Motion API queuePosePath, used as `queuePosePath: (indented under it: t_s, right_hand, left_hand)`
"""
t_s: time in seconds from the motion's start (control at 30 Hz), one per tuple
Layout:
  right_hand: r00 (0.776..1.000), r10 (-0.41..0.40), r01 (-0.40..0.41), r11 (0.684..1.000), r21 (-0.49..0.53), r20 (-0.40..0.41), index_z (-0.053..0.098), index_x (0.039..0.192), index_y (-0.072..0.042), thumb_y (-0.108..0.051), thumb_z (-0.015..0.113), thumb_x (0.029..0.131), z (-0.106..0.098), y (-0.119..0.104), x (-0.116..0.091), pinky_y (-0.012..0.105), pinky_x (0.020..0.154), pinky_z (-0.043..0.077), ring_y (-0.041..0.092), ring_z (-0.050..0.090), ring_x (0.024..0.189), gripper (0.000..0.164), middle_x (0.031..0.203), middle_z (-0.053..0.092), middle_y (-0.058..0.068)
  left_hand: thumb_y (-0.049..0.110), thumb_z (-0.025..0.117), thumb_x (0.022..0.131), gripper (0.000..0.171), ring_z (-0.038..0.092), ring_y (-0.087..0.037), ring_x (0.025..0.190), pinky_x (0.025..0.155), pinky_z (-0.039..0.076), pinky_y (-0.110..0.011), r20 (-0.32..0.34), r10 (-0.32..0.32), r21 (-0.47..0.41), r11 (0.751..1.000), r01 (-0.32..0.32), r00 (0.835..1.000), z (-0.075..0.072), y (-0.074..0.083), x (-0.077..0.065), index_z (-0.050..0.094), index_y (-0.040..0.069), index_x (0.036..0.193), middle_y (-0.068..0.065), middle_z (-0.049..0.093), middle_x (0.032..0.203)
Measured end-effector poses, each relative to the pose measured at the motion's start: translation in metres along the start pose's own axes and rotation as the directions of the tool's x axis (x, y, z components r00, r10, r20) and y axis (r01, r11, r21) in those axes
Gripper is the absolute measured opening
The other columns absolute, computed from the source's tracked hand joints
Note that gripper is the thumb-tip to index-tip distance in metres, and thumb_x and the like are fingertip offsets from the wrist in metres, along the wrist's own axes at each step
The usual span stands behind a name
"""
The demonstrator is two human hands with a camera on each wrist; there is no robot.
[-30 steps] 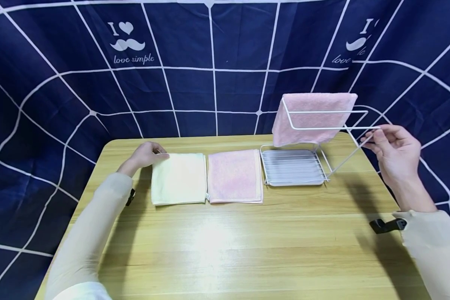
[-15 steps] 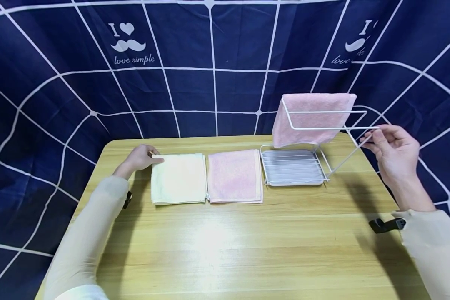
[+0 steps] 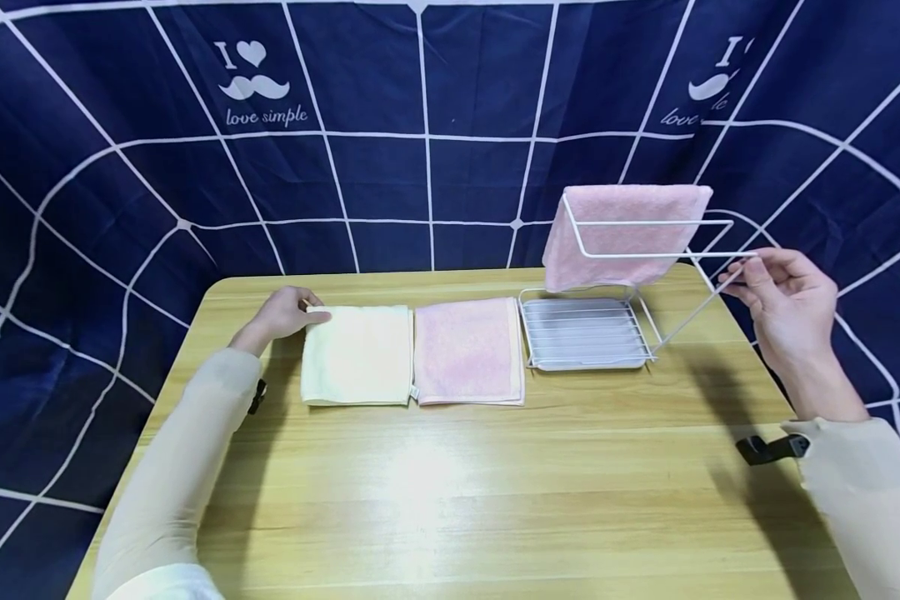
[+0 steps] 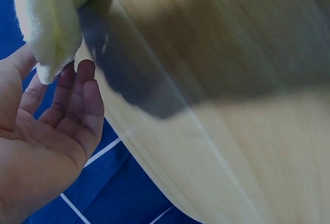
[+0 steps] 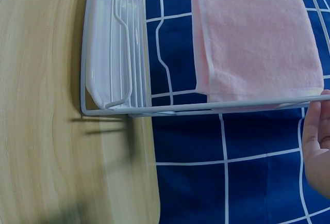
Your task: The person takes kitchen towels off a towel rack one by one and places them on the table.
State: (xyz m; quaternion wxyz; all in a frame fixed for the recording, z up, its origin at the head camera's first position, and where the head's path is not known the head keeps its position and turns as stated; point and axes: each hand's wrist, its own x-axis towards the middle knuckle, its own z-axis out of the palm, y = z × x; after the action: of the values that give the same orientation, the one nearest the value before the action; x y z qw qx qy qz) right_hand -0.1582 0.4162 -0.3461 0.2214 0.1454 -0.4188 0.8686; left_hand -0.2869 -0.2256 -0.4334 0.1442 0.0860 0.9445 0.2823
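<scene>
A folded pale yellow towel (image 3: 360, 358) lies flat at the left, its back left corner pinched by my left hand (image 3: 279, 318). From the left wrist view, the towel's fuzzy corner (image 4: 51, 43) is between the thumb and the fingers of that hand. Beside it lies a folded pink towel (image 3: 468, 354). My right hand (image 3: 791, 300) holds the upper right corner of a white wire rack (image 3: 652, 255), thumb and fingers on the wire. Another pink towel (image 5: 258, 38) hangs over the rack's rear top bar.
A pale tray (image 3: 588, 333) sits in the base of the rack, under its wires. The wooden table (image 3: 495, 492) ends close behind the rack and towels. Dark blue curtain (image 3: 367, 175) with white lines surrounds its back and sides.
My left hand has shifted slightly left along the pale yellow towel's back corner, its thumb now nearer the edge. The right hand, the rack and the pink towels have stayed in place.
</scene>
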Motion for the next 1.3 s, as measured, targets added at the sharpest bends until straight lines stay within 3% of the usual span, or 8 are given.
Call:
queuePosePath:
  t_s: [0.17,0.3,0.43,0.6,0.77,1.03,1.2,1.3]
  right_hand:
    - [1.0,0.001,-0.001,1.0,0.002,-0.008,0.062,0.104,0.023,0.024,0.046,0.097,0.0,0.0,-0.001,0.04,0.072,0.066,0.036,0.076,0.079,0.017,0.088,0.073,0.032]
    - [1.0,-0.003,0.003,1.0,0.005,-0.009,0.061,0.104,0.024,0.024,0.047,0.097,0.001,0.0,0.0,0.04,0.072,0.066,0.036,0.076,0.079,0.016,0.087,0.073,0.032]
    - [1.0,-0.006,0.006,1.0,0.018,-0.023,0.061,0.104,0.025,0.025,0.047,0.097,0.002,0.001,0.001,0.041,0.071,0.066,0.037,0.075,0.078,0.015,0.086,0.073,0.033]
    - [0.999,-0.008,0.009,0.999,0.034,-0.044,0.061,0.103,0.025,0.025,0.048,0.096,0.002,0.002,0.001,0.041,0.069,0.065,0.038,0.075,0.077,0.015,0.087,0.072,0.033]
    - [0.999,0.002,0.0,0.999,0.035,-0.05,0.06,0.104,0.025,0.025,0.047,0.096,0.001,0.001,0.001,0.041,0.069,0.065,0.038,0.075,0.078,0.015,0.086,0.072,0.033]
    - [0.996,-0.073,0.07,0.995,-0.073,-0.041,0.06,0.104,0.027,0.023,0.051,0.096,0.001,0.003,-0.003,0.037,0.068,0.065,0.034,0.076,0.075,0.012,0.084,0.074,0.029]
    - [0.999,-0.022,0.023,0.999,0.031,-0.036,0.059,0.104,0.026,0.025,0.049,0.096,0.0,0.002,-0.002,0.041,0.07,0.066,0.038,0.076,0.077,0.013,0.086,0.073,0.033]
    - [1.0,-0.015,0.016,0.999,0.042,-0.028,0.059,0.104,0.026,0.025,0.048,0.096,0.001,0.003,-0.001,0.041,0.069,0.066,0.039,0.075,0.077,0.014,0.087,0.072,0.033]
  left_hand:
    - [0.033,0.071,0.101,0.037,0.062,-0.031,0.098,0.079,0.048,-0.033,-0.018,0.003,-0.006,1.0,-0.003,1.0,-0.009,0.006,-0.005,0.072,0.001,0.118,-0.02,0.071,0.112]
    - [0.03,0.071,0.1,0.033,0.067,-0.032,0.093,0.075,0.05,-0.033,-0.062,0.047,-0.006,0.999,-0.047,0.997,-0.021,0.015,-0.007,0.073,0.0,0.115,-0.021,0.073,0.108]
    - [0.028,0.071,0.1,0.031,0.067,-0.031,0.093,0.081,0.046,-0.033,-0.117,0.111,0.022,0.994,-0.109,0.987,-0.033,0.031,-0.01,0.075,0.0,0.112,-0.021,0.075,0.104]
    - [0.029,0.071,0.101,0.028,0.064,-0.024,0.088,0.08,0.045,-0.033,-0.178,0.163,0.009,0.986,-0.164,0.97,-0.044,0.059,-0.01,0.077,0.003,0.11,-0.015,0.076,0.098]
    - [0.03,0.072,0.101,0.027,0.061,-0.014,0.08,0.077,0.045,-0.03,-0.197,0.199,-0.01,0.979,-0.205,0.96,-0.048,0.09,-0.007,0.078,0.005,0.108,-0.011,0.076,0.093]
    - [0.03,0.072,0.101,0.024,0.06,-0.019,0.081,0.074,0.046,-0.031,-0.177,0.283,-0.03,0.956,-0.293,0.943,-0.044,0.146,0.001,0.078,0.008,0.108,-0.009,0.074,0.096]
    - [0.029,0.072,0.101,0.023,0.065,-0.023,0.087,0.079,0.048,-0.03,-0.173,0.361,-0.028,0.928,-0.371,0.917,-0.038,0.182,0.006,0.078,0.008,0.107,-0.01,0.078,0.103]
    - [0.029,0.072,0.101,0.023,0.068,-0.022,0.092,0.082,0.048,-0.03,-0.168,0.403,-0.02,0.911,-0.412,0.9,-0.035,0.201,0.007,0.078,0.009,0.108,-0.009,0.078,0.106]
